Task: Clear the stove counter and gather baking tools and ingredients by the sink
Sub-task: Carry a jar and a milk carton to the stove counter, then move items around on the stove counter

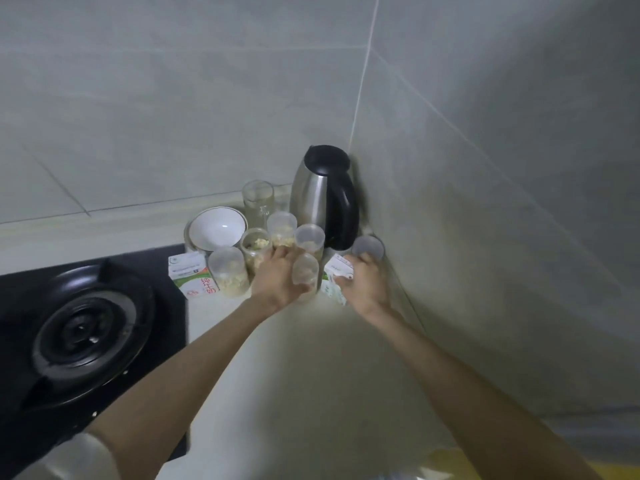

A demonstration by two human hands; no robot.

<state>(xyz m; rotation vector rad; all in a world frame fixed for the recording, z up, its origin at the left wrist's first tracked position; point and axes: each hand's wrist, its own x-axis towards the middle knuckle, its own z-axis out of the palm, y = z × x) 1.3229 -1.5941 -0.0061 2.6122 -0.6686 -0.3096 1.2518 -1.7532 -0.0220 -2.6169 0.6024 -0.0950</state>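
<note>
Plastic jars (pixel 228 271) of pale, crumbly food crowd the counter (pixel 311 358) corner beside a black gas burner (pixel 83 334). They stand in front of a white bowl (pixel 216 226), a drinking glass (pixel 258 199) and a steel kettle (pixel 311 192). Our left hand (pixel 277 282) curls around one small clear jar (pixel 305 273). Our right hand (pixel 363 285) grips a milk carton (pixel 337 271) near the wall (pixel 485 202). We see a second carton (pixel 188 275) standing just beside the burner.

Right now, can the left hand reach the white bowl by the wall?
Probably not easily: the left hand grips a small jar, and a filled jar stands between it and the white bowl.
</note>
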